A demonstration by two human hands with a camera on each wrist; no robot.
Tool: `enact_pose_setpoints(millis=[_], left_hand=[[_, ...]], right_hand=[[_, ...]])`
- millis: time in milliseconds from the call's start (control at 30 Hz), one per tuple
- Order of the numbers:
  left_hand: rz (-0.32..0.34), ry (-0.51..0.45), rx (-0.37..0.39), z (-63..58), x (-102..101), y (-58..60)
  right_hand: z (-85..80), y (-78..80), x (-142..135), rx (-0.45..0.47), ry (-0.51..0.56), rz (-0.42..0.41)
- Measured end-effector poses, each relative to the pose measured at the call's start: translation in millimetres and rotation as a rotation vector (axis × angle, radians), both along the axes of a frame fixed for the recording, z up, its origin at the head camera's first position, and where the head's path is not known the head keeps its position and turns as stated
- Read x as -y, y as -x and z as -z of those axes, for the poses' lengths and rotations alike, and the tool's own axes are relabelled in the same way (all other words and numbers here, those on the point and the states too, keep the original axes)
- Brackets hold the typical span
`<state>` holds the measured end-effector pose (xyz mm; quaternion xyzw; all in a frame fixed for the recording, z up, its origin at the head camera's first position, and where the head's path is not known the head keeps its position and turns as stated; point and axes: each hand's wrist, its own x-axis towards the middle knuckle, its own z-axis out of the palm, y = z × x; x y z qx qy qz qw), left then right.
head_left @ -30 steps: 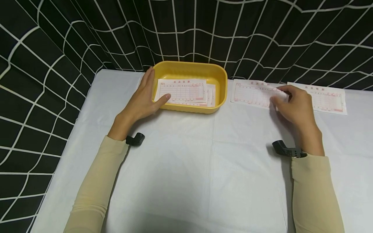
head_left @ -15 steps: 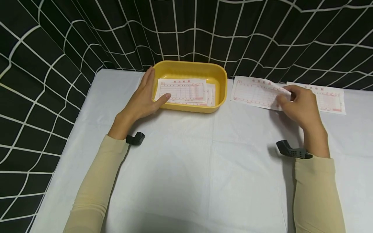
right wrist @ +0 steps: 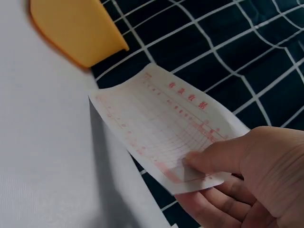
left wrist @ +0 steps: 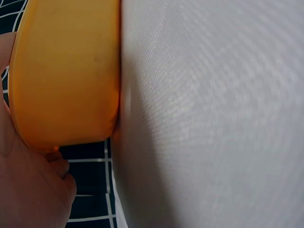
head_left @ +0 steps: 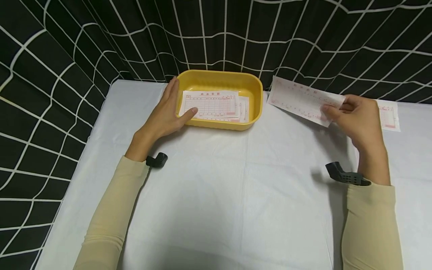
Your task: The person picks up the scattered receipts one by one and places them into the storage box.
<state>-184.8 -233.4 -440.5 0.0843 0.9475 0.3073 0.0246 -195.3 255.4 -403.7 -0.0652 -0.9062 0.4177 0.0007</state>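
My right hand (head_left: 362, 120) pinches the right end of a white receipt slip (head_left: 302, 98) printed in red, thumb on the printed face and fingers beneath. In the right wrist view the slip (right wrist: 164, 126) curves lengthwise, held above the tabletop. The left hand (head_left: 162, 110) holds the left end of a yellow plastic bin (head_left: 221, 77), its thumb over the front rim. Seen from the left wrist, that hand (left wrist: 33, 185) lies against the corner of the bin (left wrist: 66, 76). Several similar receipts (head_left: 209, 103) lie overlapping in the bin.
Another receipt (head_left: 389, 115) lies on the white-covered table (head_left: 216, 195) at the right, partly hidden behind the right hand. Black cloth with a white grid (head_left: 216, 33) rises along the back and left edges of the table.
The right hand has moved rightward while lifting the receipt, which has come up off the table and now tilts. The left hand and the bin have stayed where they were.
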Motion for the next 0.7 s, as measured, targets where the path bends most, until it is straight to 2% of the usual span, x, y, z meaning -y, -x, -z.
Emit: enact_pose_setpoints(millis=[333, 467, 567, 633, 700], left_hand=[[-0.008, -0.001, 0.007, -0.3, -1.9, 0.7], [-0.006, 0.004, 0.007, 2.9, -1.7, -0.6], [-0.005, 0.005, 0.005, 3.5, -1.2, -1.6], [-0.005, 0.007, 0.003, 2.5, -0.8, -1.2], [-0.006, 0.006, 0.0, 1.0, -1.2, -0.8]], right_hand=[[-18.8, -7.2, 4.9, -0.067, 0.241, 0.094], [-23.1, -8.7, 6.7, -0.096, 0.445, 0.117], [-27.9, -7.4, 10.7, -0.119, 0.596, 0.101], [-32.7, -5.5, 17.1, -0.127, 0.644, 0.07], [-37.0, -3.9, 25.7, -0.123, 0.642, 0.029]])
